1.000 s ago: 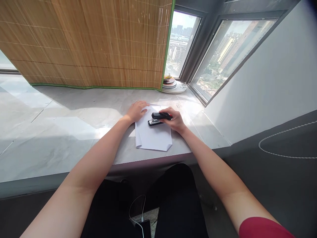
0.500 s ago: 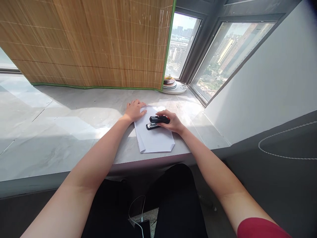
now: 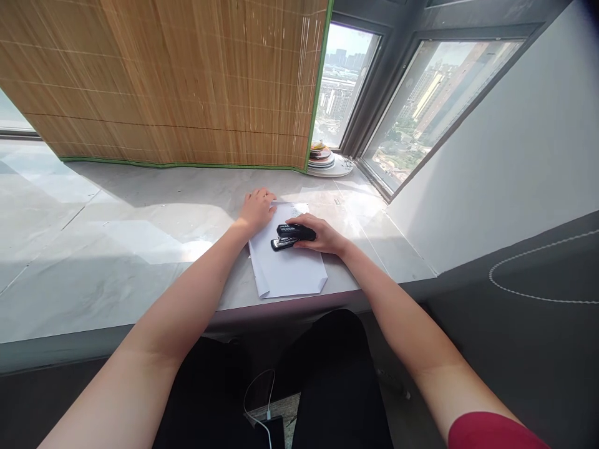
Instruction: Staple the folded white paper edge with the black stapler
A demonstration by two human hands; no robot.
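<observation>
Holding a black stapler [image 3: 292, 236] on white paper [image 3: 287, 271] at a stone window ledge [image 3: 116, 249].

Right hand [image 3: 322, 237] curls its fingers over the glossy, wedge-shaped stapler, whose metal-lined mouth sits on the upper half of the smooth paper with clipped near corners; left hand [image 3: 258, 209] lies flat, fingers loose and spread, pressing the paper's far left corner onto the pale veined marble. Behind hangs a ribbed bamboo blind [image 3: 163, 81] edged in green. By the window corner stands a stack of round plates [image 3: 325, 159] with something coloured on top, too small to tell. Since half a second ago, paper and stapler have slid slightly nearer the ledge's front edge.
</observation>
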